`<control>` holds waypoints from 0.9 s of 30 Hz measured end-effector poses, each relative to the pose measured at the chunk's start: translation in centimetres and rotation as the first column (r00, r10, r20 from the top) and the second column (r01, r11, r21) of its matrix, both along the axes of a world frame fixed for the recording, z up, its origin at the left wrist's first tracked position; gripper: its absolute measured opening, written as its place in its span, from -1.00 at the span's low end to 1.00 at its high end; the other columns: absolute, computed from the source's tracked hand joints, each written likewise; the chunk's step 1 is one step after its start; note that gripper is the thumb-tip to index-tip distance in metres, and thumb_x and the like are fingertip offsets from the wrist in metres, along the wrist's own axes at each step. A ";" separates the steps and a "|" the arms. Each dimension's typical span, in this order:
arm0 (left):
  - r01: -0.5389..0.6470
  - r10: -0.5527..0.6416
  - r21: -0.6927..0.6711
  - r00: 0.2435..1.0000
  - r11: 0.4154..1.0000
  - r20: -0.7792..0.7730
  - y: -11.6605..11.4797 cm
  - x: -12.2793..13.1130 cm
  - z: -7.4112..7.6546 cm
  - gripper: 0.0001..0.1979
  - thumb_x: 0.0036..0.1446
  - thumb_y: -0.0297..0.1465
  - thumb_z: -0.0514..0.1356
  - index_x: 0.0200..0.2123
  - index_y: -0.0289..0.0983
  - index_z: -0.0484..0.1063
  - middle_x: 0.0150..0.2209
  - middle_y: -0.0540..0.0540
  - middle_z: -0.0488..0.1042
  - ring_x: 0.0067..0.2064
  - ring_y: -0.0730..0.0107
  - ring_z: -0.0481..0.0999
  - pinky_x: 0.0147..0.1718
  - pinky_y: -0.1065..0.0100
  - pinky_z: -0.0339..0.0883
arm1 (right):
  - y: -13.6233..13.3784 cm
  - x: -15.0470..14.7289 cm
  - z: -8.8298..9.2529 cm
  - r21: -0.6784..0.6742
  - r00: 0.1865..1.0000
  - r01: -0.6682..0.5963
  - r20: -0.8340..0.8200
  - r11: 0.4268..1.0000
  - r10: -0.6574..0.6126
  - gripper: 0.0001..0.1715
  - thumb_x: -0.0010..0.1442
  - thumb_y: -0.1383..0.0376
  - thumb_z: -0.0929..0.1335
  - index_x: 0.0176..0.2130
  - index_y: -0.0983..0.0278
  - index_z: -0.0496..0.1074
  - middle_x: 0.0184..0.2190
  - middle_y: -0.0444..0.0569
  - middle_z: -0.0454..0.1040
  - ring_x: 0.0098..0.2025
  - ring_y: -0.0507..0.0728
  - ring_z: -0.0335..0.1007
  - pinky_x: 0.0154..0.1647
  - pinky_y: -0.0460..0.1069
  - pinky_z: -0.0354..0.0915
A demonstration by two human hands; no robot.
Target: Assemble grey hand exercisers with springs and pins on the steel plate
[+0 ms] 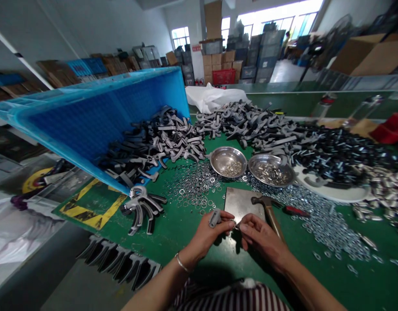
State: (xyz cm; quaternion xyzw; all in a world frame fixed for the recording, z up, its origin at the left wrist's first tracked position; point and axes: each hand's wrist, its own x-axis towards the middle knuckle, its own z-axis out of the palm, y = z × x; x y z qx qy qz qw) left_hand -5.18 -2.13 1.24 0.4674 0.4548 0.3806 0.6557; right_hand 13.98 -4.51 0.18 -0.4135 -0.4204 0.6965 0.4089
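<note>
My left hand is closed, with a grey plastic handle part sticking up out of its grip. Its thumb and forefinger meet my right hand at a tiny metallic piece, too small to name. The right fingers are pinched together; what they hold is mostly hidden. Both hands hover over the near part of a flat metal plate. Across that plate's right side lies a hammer. Just beyond the hands, small metal rings are scattered on the green table.
Two steel dishes hold small metal parts. A tipped blue crate spills grey and black handles at left. Right of the hammer lie a red-black tool and many small metal links. Black screw-knobs are heaped farther right.
</note>
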 end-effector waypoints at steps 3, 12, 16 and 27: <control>0.023 -0.013 -0.091 0.994 0.996 0.108 -0.7 0.4 0.3 -0.70 0.02 -0.29 0.38 -0.20 -0.33 0.56 -0.39 -0.08 0.56 -0.40 0.42 0.50 -0.37 0.42 0.33 | 0.0 -0.1 0.2 -0.029 0.999 -0.006 -0.048 1.000 0.004 -0.72 0.27 0.11 0.41 -0.29 0.27 0.39 -0.49 -0.16 0.40 -0.52 -0.03 0.26 -0.49 -0.09 0.15; 0.149 -0.143 -0.099 0.987 0.984 0.069 -1.8 0.8 -0.9 -0.68 0.05 -0.25 0.35 -0.19 -0.32 0.48 -0.44 -0.03 0.46 -0.46 0.46 0.40 -0.42 0.42 0.27 | -0.7 1.6 -0.9 -0.244 0.977 -0.076 -0.214 0.967 0.022 -0.76 0.22 0.17 0.46 -0.26 0.31 0.49 -0.47 -0.17 0.35 -0.43 -0.05 0.29 -0.30 -0.09 0.36; 0.225 -0.194 0.119 0.954 0.967 -0.227 -1.2 -0.5 0.1 -0.62 0.04 -0.41 0.31 -0.03 -0.25 0.44 -0.21 -0.06 0.48 -0.22 0.36 0.43 -0.21 0.37 0.30 | -0.5 3.2 -0.7 -0.023 0.990 0.109 0.088 0.994 -0.107 -0.68 0.17 0.10 0.48 -0.17 0.24 0.47 -0.38 -0.10 0.50 -0.35 0.07 0.47 -0.25 0.00 0.41; 0.096 -0.010 0.252 0.946 0.963 -0.323 0.0 2.3 -0.9 -0.58 0.13 -0.56 0.07 0.07 -0.23 0.20 -0.10 -0.10 0.41 -0.09 0.31 0.38 -0.03 0.26 0.26 | -0.9 0.9 1.4 0.059 0.931 0.313 0.178 0.948 -0.318 -0.60 0.05 0.01 0.52 -0.21 0.16 0.45 -0.32 -0.04 0.57 -0.25 0.23 0.55 -0.19 0.10 0.43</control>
